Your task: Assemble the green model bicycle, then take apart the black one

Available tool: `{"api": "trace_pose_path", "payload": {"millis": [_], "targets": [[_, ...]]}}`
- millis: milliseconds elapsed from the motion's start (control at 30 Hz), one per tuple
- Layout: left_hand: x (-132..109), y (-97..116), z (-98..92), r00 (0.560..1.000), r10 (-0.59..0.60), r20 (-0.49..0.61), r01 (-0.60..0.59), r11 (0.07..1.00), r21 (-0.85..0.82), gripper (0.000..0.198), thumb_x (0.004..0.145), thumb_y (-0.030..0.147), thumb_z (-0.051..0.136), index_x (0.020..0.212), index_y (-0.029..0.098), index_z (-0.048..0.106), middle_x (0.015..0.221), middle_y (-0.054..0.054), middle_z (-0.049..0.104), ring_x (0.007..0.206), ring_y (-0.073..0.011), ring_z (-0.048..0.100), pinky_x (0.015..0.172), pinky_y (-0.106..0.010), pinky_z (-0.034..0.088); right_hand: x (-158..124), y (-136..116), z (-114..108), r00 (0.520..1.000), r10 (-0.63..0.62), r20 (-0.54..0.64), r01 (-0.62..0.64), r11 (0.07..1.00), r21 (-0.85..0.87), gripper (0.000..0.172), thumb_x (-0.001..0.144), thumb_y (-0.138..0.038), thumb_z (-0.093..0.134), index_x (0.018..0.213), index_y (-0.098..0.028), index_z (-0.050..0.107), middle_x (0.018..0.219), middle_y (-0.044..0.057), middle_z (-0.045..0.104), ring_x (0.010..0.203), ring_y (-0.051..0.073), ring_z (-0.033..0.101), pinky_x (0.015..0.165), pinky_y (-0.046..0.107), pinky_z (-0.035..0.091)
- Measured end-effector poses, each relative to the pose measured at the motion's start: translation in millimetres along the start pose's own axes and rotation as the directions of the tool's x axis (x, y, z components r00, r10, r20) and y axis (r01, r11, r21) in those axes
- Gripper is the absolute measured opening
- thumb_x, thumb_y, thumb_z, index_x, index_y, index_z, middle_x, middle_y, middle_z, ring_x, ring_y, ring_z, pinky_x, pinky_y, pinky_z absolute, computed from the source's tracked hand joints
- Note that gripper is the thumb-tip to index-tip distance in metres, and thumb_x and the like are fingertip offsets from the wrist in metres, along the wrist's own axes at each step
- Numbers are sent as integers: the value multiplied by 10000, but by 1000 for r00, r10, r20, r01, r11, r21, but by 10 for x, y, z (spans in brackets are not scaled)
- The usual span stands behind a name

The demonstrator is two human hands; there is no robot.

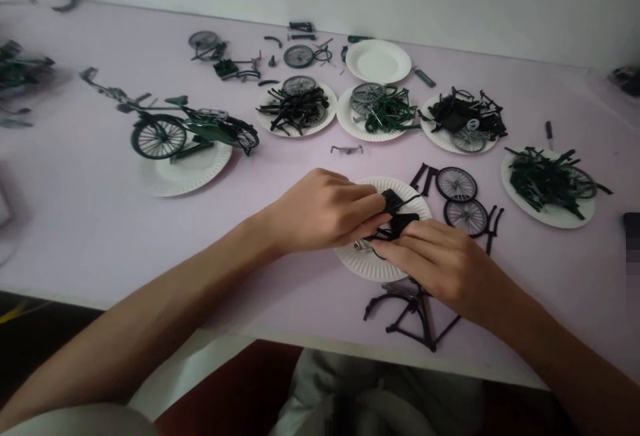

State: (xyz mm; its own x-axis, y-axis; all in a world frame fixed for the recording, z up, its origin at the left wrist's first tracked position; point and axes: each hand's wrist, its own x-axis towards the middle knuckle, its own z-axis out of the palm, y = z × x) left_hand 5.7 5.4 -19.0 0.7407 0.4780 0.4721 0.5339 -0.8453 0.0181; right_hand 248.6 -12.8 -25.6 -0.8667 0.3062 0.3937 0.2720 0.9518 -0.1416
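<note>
Pinching little black parts [404, 224] over the paper plate [361, 268], left hand [330, 213] and right hand [445, 263] both; wheels [466, 216] right of it, black frame [429, 329] on its near side.

Left forearm [195, 293] and right forearm [540, 329] reach inward, bare. Left hand [333, 213] and right hand [443, 263] nearly meet, fingers [369, 208] curled.

The black pieces [404, 224] look matt plastic, the plate [369, 269] ridged paper.

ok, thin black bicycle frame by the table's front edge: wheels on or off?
Off: no wheel shows on the frame; two black spoked wheels lie away from it. The right hand may hide part.
</note>
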Motion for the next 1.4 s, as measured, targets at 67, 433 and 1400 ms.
{"api": "trace_pose_path", "payload": {"millis": [67, 433, 1400], "targets": [[-2, -7, 5, 1000, -8, 16, 8, 1000, 3, 342, 1078, 268, 476, 765, 172, 573, 618, 36, 498, 488, -108, 381, 481, -281, 320, 25, -19, 11, 1000, -10, -1, 10, 999, -49, 233, 964, -26, 593, 1177, -41, 686, 838, 87, 724, 825, 234, 678, 694, 389, 539], [8, -2, 28, 992, -123, 36, 128, 949, -287, 328, 1051, 229, 510, 729, 198, 454, 594, 72, 358, 493, -90, 295, 480, -267, 261, 6, 21, -38, 981, 70, -179, -42, 987, 157, 182, 919, -14, 654, 1071, -114, 658, 900, 82, 751, 847, 200, 691, 756, 361, 583], [55, 243, 1, 972, -200, 122, 234, 793, -563, 337, 1052, 229, 491, 722, 197, 426, 610, 77, 333, 501, -81, 281, 495, -245, 263, -7, 83, -82, 678, 692, -249, -509, 686, 520, 129, 887, -163, 749, 967, -236, 680, 940, 25, 744, 904, 198, 733, 800, 336, 628]]}}
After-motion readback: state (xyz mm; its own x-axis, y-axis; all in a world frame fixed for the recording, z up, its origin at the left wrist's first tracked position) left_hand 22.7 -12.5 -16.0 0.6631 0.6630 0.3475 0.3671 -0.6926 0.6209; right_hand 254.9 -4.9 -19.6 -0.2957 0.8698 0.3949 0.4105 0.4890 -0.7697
